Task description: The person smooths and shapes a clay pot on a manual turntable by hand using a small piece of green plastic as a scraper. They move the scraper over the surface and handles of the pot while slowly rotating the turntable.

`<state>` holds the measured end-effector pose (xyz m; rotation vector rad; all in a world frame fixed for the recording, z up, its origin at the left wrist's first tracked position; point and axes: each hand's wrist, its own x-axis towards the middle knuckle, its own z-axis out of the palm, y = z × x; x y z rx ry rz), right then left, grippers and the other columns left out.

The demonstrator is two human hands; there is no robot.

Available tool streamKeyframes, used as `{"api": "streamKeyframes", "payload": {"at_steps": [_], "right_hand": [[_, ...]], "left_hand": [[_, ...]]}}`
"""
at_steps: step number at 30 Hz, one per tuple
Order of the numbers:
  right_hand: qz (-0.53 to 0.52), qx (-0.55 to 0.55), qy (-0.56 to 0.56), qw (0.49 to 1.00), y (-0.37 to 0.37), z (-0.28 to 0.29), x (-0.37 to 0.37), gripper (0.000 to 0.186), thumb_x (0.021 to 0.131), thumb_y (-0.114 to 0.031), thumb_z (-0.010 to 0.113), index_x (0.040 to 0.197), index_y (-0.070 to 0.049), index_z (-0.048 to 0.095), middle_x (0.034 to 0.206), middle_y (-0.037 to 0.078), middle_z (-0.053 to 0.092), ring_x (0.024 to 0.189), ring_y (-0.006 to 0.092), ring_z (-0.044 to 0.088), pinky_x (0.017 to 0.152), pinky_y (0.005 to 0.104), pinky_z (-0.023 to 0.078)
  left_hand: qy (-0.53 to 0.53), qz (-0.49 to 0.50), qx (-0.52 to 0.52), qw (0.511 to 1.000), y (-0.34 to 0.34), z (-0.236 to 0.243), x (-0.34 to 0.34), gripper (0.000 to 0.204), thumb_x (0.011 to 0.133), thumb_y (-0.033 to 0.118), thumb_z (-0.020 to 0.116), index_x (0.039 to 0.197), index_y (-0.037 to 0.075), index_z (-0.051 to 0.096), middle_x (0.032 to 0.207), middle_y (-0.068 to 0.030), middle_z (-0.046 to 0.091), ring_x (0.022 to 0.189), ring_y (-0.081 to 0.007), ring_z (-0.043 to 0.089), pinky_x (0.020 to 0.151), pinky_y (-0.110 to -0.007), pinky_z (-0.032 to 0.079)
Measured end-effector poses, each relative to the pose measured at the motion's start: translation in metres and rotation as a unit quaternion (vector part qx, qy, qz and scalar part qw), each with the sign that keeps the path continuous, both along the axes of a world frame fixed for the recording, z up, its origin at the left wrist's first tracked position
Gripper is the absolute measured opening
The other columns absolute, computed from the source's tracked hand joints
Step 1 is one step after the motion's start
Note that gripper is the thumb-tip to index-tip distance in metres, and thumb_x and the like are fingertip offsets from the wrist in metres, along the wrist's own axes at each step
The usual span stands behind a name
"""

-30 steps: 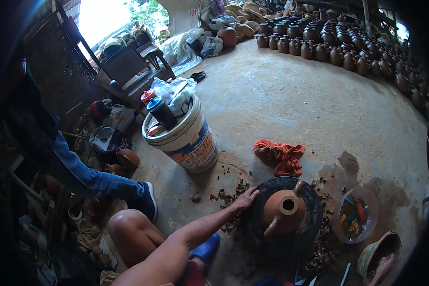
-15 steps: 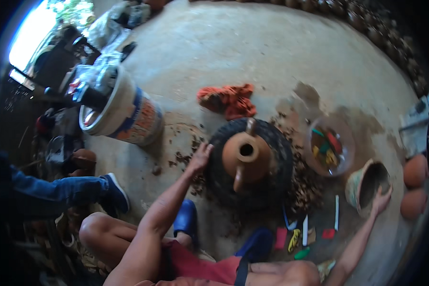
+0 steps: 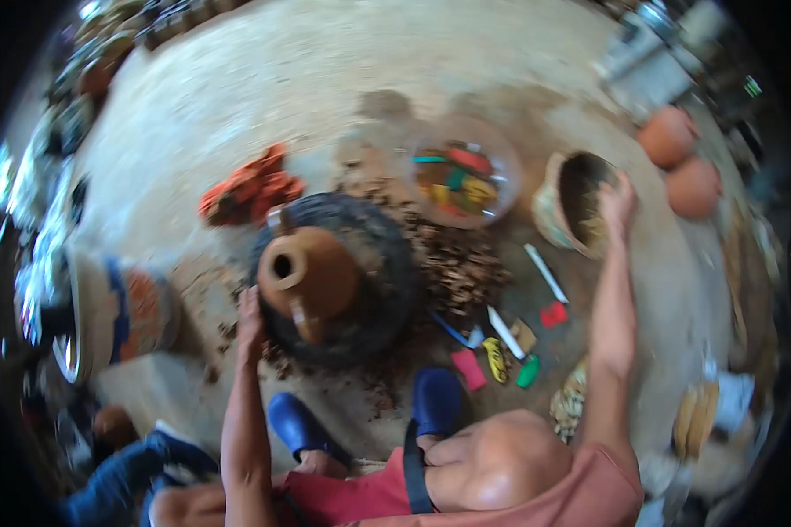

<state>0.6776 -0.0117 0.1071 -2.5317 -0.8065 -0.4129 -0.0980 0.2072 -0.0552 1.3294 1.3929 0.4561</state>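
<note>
A brown clay jar (image 3: pixel 330 272) with a narrow neck and two handles stands on a round dark turntable (image 3: pixel 373 338). My left hand (image 3: pixel 250 318) lies along the turntable's left edge, its fingers stretched out and holding nothing. Out to the right, my right hand (image 3: pixel 619 206) grips the rim of a round, pale basket-like container (image 3: pixel 551 206). That container is tipped on its side, its dark mouth facing right, with some straw-coloured stuff inside. Motion blur softens both hands.
Beyond the turntable lie an orange cloth (image 3: pixel 253 186) and a clear basin (image 3: pixel 511 189) of coloured tools. Clay scraps (image 3: pixel 461 268) and small flat tools (image 3: pixel 504 332) litter the floor. A white bucket (image 3: pixel 97 307) stands left, near another person's jeans-clad leg (image 3: pixel 141 479). Clay pots (image 3: pixel 693 186) sit far right.
The view has swung to the right, so the jar, turntable and bucket appear further left. My left hand stays by the turntable edge, and my right hand still grips the tipped container.
</note>
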Motion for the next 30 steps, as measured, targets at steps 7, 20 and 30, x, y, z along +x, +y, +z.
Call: {"api": "streamKeyframes", "payload": {"at_steps": [7, 20, 30], "right_hand": [[-0.012, 0.117, -0.11, 0.987, -0.01, 0.03, -0.003, 0.034, 0.086, -0.02, 0.075, 0.117, -0.008, 0.064, 0.105, 0.027, 0.069, 0.102, 0.0455, 0.067, 0.089, 0.0537, 0.052], [0.178, 0.231, 0.044, 0.956, 0.033, 0.034, -0.158, 0.061, 0.095, -0.032, 0.075, 0.145, -0.004, 0.053, 0.146, 0.015, 0.058, 0.133, 0.0296, 0.056, 0.113, 0.042, 0.042], [0.477, 0.158, 0.354, 0.789, 0.153, -0.005, -0.351, 0.056, 0.09, -0.029, 0.078, 0.134, 0.002, 0.06, 0.127, 0.026, 0.066, 0.118, 0.0391, 0.065, 0.103, 0.0444, 0.051]], "left_hand": [[-0.022, 0.018, -0.061, 0.998, -0.009, 0.037, 0.024, 0.056, 0.113, 0.041, 0.027, 0.154, 0.005, 0.04, 0.158, -0.017, 0.038, 0.143, -0.0335, 0.043, 0.115, -0.04, 0.04], [0.023, 0.011, -0.021, 0.999, 0.028, 0.064, 0.004, 0.063, 0.109, 0.048, 0.043, 0.144, -0.002, 0.053, 0.141, -0.016, 0.061, 0.13, -0.0238, 0.055, 0.11, -0.036, 0.041], [0.036, 0.02, 0.157, 0.987, 0.038, 0.062, 0.07, 0.055, 0.111, 0.044, 0.043, 0.121, -0.005, 0.067, 0.111, -0.0172, 0.073, 0.105, -0.0238, 0.065, 0.096, -0.037, 0.05]]}}
